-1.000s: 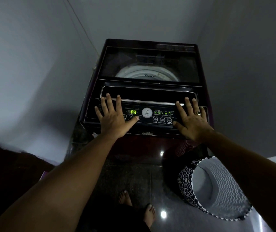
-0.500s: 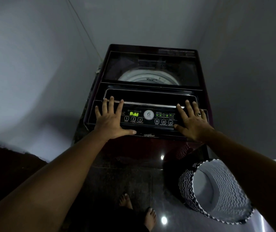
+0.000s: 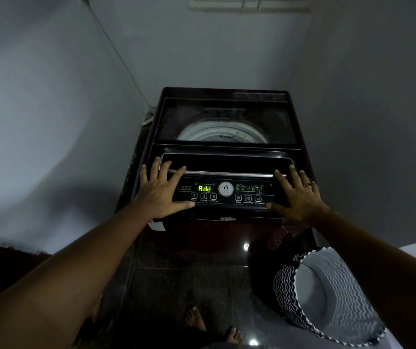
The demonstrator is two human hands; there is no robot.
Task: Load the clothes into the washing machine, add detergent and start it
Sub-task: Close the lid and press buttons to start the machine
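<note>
A dark top-loading washing machine (image 3: 224,102) stands in the corner, its glass lid (image 3: 224,122) down, with the white drum rim visible through it. The control panel (image 3: 227,193) at the front shows "Add" in green on its display (image 3: 204,188). My left hand (image 3: 161,192) lies flat on the panel's left end, fingers spread, thumb just below the numbered buttons (image 3: 203,196). My right hand (image 3: 297,195), with a ring, lies flat on the right end. Neither hand holds anything. No clothes or detergent show.
A black-and-white zigzag laundry basket (image 3: 340,278) lies tilted on the dark glossy floor at the lower right, its inside bare. My bare feet (image 3: 212,326) stand below the machine. Grey walls close in on both sides; a cord (image 3: 116,51) runs down the left wall.
The display went from "P3" to "Add". My left thumb came off the buttons and the hand slid slightly left. The right hand stayed put.
</note>
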